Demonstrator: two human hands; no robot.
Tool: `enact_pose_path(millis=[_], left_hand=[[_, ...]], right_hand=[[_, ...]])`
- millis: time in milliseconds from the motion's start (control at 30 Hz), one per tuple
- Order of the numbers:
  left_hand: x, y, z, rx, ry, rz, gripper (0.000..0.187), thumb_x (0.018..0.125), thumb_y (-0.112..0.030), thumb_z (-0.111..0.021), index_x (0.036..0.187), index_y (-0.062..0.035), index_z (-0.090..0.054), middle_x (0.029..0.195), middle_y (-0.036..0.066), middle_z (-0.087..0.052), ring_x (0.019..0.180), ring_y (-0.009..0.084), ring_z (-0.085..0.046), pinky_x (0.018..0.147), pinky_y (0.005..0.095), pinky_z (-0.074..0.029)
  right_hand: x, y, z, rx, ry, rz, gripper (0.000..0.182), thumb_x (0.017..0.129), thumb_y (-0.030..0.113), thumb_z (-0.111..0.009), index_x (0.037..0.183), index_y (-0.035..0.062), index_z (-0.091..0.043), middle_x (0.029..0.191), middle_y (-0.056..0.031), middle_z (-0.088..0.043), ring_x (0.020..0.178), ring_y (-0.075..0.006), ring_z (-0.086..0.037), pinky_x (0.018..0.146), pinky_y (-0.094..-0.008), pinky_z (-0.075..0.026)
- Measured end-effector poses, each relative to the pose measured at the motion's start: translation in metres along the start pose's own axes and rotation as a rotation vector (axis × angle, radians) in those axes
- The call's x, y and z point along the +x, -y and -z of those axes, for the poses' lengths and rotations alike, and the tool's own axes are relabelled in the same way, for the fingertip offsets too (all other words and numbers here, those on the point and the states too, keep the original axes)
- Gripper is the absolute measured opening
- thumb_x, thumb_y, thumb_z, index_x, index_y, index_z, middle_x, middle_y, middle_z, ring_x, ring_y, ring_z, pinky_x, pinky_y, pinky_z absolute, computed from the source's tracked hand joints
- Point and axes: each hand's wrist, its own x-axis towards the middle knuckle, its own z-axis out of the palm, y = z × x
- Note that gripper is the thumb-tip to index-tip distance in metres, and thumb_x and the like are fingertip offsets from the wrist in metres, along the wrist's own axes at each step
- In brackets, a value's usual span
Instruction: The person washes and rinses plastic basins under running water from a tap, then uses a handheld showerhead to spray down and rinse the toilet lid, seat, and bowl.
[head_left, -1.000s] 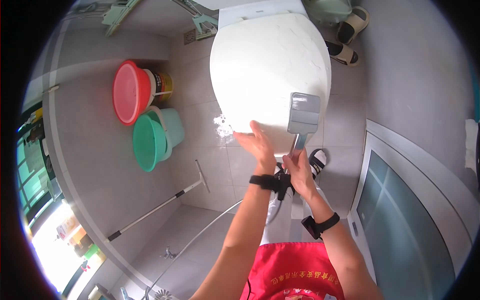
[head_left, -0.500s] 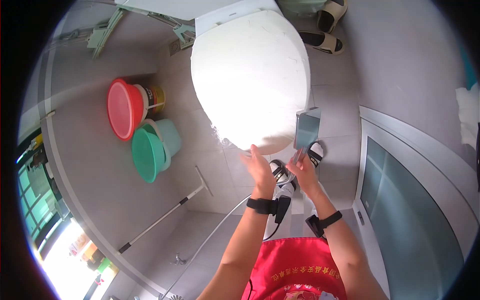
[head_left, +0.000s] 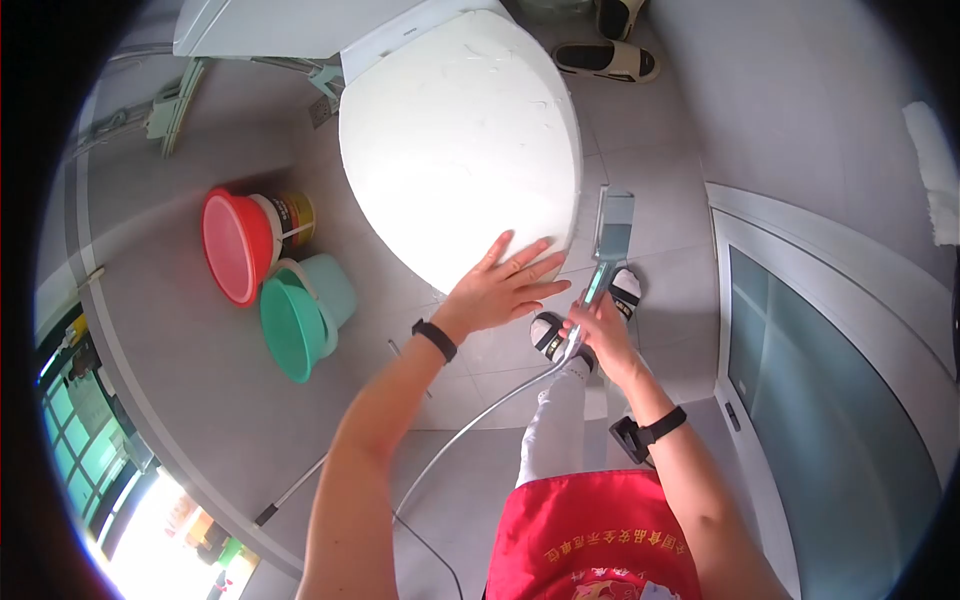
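A white closed toilet lid (head_left: 455,150) fills the upper middle of the head view. My left hand (head_left: 505,287) lies over its near edge, fingers spread, with nothing gripped. To the right, my right hand (head_left: 598,330) is wrapped round the handle of a flat-headed silver shower head (head_left: 613,225). The shower head stands beside the lid's right edge, apart from it. From its handle a grey hose (head_left: 470,425) curves down to the left.
Red basin (head_left: 237,247), green basin (head_left: 292,325) and a light teal bucket (head_left: 330,285) stand on the left. Dark and beige slippers (head_left: 607,61) lie at the top right. A frosted glass door (head_left: 820,400) is at the right, a pole (head_left: 290,490) lower left.
My left hand has moved up and left onto the lid's near edge, its fingers now spread. The shower head has turned more upright in my right hand. The view has shifted.
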Motion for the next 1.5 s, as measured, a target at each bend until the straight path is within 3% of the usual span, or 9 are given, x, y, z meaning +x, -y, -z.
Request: enact_pose_path(millis=[200,500,633,767,867,1000,1200,1300,1500], left_hand=[[0.056,0.034,0.033,0.047,0.076,-0.396,0.033,0.092,-0.049,-0.051,0.105,-0.0192,-0.055,0.136,-0.005,-0.049,0.142,0.0182,-0.026,0.120,0.0540,-0.009],[0.168,0.157,0.084,0.272,-0.055,-0.128,0.048,0.096,-0.055,-0.038,0.126,-0.0201,-0.054,0.135,0.001,-0.050,0.140,0.0253,-0.030,0.116,0.0551,-0.017],[0.181,0.199,0.088,0.317,-0.050,0.114,0.049,0.099,-0.052,-0.037,0.135,-0.0199,-0.046,0.143,0.001,-0.042,0.144,0.0273,-0.023,0.111,0.0615,-0.022],[0.194,0.260,0.081,0.055,0.081,0.567,0.047,0.100,-0.047,-0.033,0.141,-0.0248,-0.041,0.147,0.007,-0.036,0.139,0.0366,-0.027,0.111,0.0652,-0.016],[0.204,0.255,0.097,-0.177,0.081,1.024,0.050,0.098,-0.050,-0.033,0.141,-0.0251,-0.040,0.146,0.010,-0.037,0.137,0.0371,-0.031,0.109,0.0669,-0.015],[0.194,0.237,0.071,-0.056,-0.218,0.874,0.060,0.098,-0.052,-0.034,0.143,-0.0138,-0.038,0.148,0.011,-0.036,0.141,0.0337,-0.024,0.110,0.0664,-0.012],[0.189,0.208,0.054,0.153,-0.409,0.476,0.051,0.099,-0.049,-0.034,0.135,-0.0166,-0.050,0.146,0.009,-0.040,0.145,0.0312,-0.018,0.111,0.0665,-0.013],[0.190,0.167,0.061,0.223,-0.149,0.239,0.041,0.098,-0.043,-0.041,0.125,-0.0169,-0.058,0.138,0.009,-0.047,0.144,0.0319,-0.023,0.110,0.0664,-0.014],[0.155,0.084,0.054,0.125,-0.089,0.089,0.028,0.094,-0.035,-0.052,0.109,-0.0167,-0.066,0.127,0.003,-0.054,0.141,0.0301,-0.027,0.113,0.0622,-0.016]], right_hand=[[0.013,0.030,0.001,0.098,-0.011,-0.003,0.022,0.088,0.011,-0.061,0.104,0.0100,-0.045,0.089,-0.0024,-0.053,0.079,-0.0137,-0.059,0.077,-0.0327,-0.054],[0.023,0.071,-0.003,0.048,0.008,0.076,0.022,0.089,0.014,-0.061,0.104,0.0091,-0.045,0.093,-0.0028,-0.053,0.081,-0.0141,-0.058,0.078,-0.0346,-0.054],[0.040,0.109,-0.020,0.036,0.054,0.121,0.021,0.090,0.016,-0.061,0.103,0.0082,-0.046,0.093,-0.0040,-0.053,0.085,-0.0143,-0.058,0.079,-0.0376,-0.056],[0.062,0.142,-0.034,-0.006,0.055,0.140,0.021,0.090,0.016,-0.059,0.102,0.0070,-0.045,0.096,-0.0061,-0.054,0.084,-0.0147,-0.059,0.074,-0.0366,-0.058],[0.070,0.167,-0.036,-0.063,0.049,0.157,0.022,0.089,0.014,-0.059,0.100,0.0052,-0.042,0.095,-0.0078,-0.053,0.081,-0.0149,-0.060,0.070,-0.0358,-0.058],[0.069,0.171,-0.034,-0.123,-0.009,0.174,0.024,0.086,0.011,-0.059,0.095,0.0040,-0.038,0.091,-0.0093,-0.051,0.078,-0.0160,-0.061,0.065,-0.0351,-0.056],[0.050,0.132,-0.026,-0.153,-0.059,0.110,0.024,0.088,0.016,-0.060,0.102,0.0053,-0.044,0.093,-0.0058,-0.053,0.081,-0.0141,-0.061,0.073,-0.0337,-0.056],[0.037,0.103,-0.026,-0.092,-0.050,0.118,0.021,0.090,0.014,-0.060,0.102,0.0076,-0.045,0.093,-0.0045,-0.054,0.081,-0.0137,-0.060,0.074,-0.0329,-0.054],[0.014,0.043,-0.016,0.046,-0.077,0.071,0.020,0.086,0.008,-0.060,0.098,0.0077,-0.044,0.087,-0.0029,-0.054,0.076,-0.0135,-0.059,0.071,-0.0290,-0.048]])
